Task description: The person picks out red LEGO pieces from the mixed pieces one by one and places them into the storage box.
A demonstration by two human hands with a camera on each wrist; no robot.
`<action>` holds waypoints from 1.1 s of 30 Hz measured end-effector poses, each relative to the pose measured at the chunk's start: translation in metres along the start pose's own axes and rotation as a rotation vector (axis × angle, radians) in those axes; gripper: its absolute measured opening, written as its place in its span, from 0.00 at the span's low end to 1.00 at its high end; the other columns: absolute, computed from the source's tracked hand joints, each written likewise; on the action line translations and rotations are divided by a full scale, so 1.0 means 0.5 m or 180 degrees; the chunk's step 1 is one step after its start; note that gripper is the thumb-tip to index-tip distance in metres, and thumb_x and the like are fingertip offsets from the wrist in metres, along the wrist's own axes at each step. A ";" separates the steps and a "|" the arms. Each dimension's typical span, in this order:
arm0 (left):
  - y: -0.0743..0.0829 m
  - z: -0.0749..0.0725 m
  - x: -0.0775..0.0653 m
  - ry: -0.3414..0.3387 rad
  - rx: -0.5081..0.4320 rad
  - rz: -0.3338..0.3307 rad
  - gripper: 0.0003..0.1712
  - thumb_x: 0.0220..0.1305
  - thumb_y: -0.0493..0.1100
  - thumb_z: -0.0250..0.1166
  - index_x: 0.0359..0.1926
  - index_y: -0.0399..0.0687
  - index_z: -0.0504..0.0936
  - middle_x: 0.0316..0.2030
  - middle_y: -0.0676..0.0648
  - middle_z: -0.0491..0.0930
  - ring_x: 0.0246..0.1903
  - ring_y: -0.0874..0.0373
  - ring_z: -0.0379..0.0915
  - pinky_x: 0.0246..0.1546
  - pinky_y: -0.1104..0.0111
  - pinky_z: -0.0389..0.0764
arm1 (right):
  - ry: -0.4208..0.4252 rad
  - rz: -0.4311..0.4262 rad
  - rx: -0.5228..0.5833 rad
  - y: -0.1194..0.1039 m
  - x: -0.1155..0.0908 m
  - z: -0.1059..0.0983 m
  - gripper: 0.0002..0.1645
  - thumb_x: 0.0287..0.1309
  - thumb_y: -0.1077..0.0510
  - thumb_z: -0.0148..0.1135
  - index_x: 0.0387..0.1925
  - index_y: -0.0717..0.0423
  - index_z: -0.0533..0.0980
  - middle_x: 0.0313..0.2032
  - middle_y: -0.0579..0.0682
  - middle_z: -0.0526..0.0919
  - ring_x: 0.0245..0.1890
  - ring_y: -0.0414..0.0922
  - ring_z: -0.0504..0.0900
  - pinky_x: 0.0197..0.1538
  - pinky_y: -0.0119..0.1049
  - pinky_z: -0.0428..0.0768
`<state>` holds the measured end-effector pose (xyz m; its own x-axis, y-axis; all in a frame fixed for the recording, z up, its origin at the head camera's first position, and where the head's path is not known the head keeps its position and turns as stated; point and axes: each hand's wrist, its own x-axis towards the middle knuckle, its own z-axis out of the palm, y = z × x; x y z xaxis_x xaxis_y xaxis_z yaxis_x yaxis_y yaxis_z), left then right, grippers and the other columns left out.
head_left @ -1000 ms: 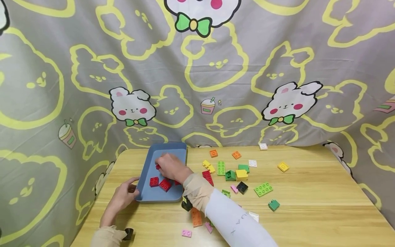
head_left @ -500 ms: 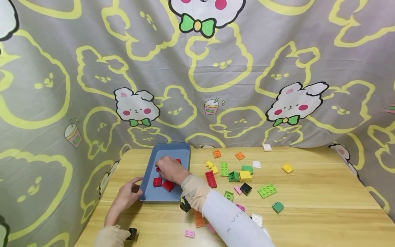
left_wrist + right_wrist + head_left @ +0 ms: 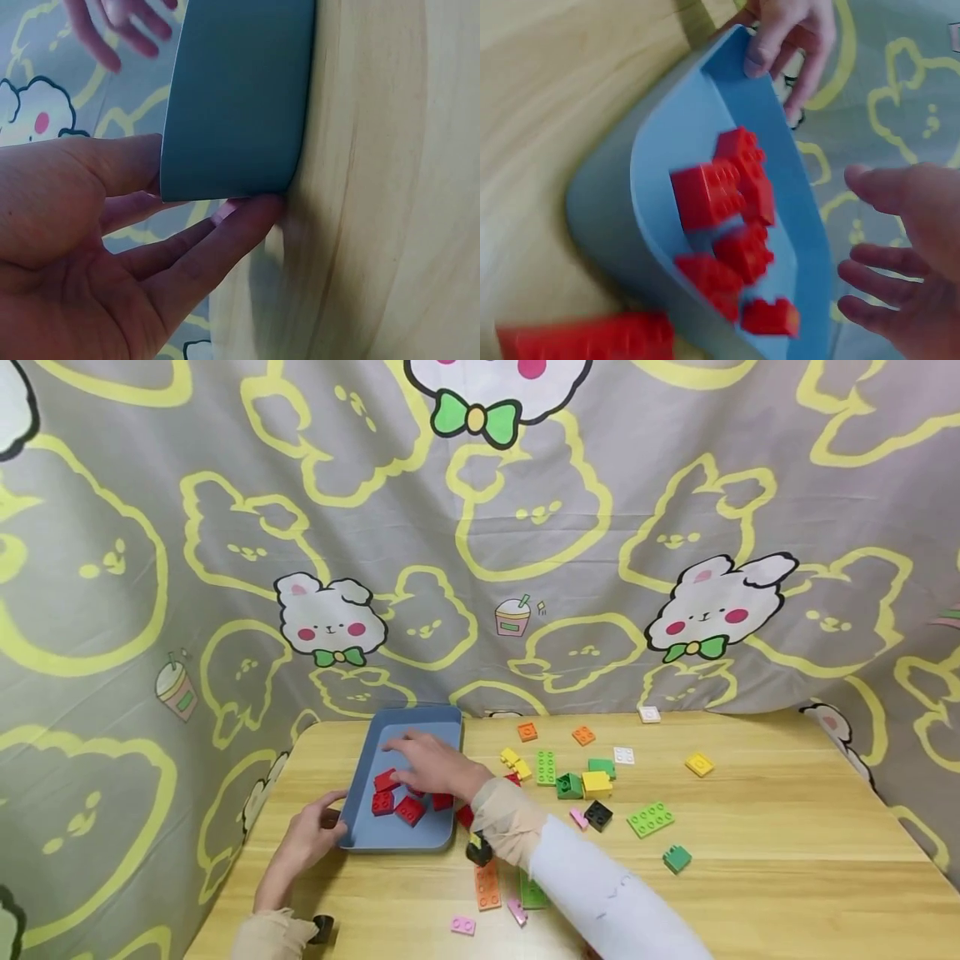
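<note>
The blue tray [image 3: 397, 843] stands at the left of the table with several red building bricks [image 3: 409, 811] grouped inside. At its near left corner my left hand [image 3: 303, 833] pinches the wall, thumb at the rim and fingertips against the outside, as the tray wall [image 3: 238, 105] in the left wrist view shows. Over the tray, my right hand [image 3: 437, 765] has its fingers spread and holds nothing. In the right wrist view that hand [image 3: 907, 262] is apart from the red bricks [image 3: 705, 196]. My right forearm hides part of the table.
Another red brick [image 3: 592, 337] lies just outside the tray. Loose bricks are scattered to the right, among them a yellow brick [image 3: 597, 785], a lime brick [image 3: 651, 819] and a black brick [image 3: 597, 815]. A patterned curtain [image 3: 420, 527] hangs behind the table.
My right hand has let go of a red brick, which now lies with the others in the tray. Its fingers have spread and it has shifted slightly right. The left hand keeps its grip.
</note>
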<state>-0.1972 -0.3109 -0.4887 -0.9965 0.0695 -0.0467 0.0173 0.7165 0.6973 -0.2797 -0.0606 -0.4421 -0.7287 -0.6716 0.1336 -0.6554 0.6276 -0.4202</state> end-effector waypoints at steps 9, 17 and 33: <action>0.002 0.002 0.001 -0.0013 0.0020 -0.0027 0.31 0.62 0.27 0.63 0.67 0.31 0.73 0.44 0.30 0.84 0.43 0.43 0.83 0.32 0.66 0.83 | 0.0141 -0.0119 -0.0024 0.075 -0.084 -0.056 0.27 0.68 0.53 0.67 0.66 0.49 0.75 0.62 0.52 0.76 0.58 0.45 0.76 0.57 0.35 0.78; 0.004 0.003 -0.002 -0.0013 0.0018 -0.0062 0.31 0.62 0.27 0.63 0.68 0.31 0.72 0.45 0.30 0.84 0.44 0.42 0.83 0.34 0.64 0.83 | -0.0038 -0.0044 0.0045 0.101 -0.158 -0.073 0.28 0.65 0.53 0.70 0.65 0.50 0.75 0.62 0.52 0.77 0.62 0.48 0.75 0.61 0.41 0.78; 0.002 -0.001 0.002 -0.0059 0.0067 -0.0043 0.31 0.63 0.28 0.63 0.68 0.31 0.72 0.46 0.29 0.84 0.45 0.42 0.83 0.36 0.61 0.84 | -0.0476 0.0328 0.0415 0.103 -0.216 -0.030 0.36 0.61 0.49 0.73 0.65 0.59 0.74 0.56 0.55 0.79 0.48 0.45 0.80 0.50 0.35 0.81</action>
<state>-0.1982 -0.3105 -0.4879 -0.9950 0.0724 -0.0693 0.0058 0.7320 0.6813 -0.2376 0.0500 -0.4648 -0.7466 -0.6637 -0.0466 -0.5408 0.6461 -0.5386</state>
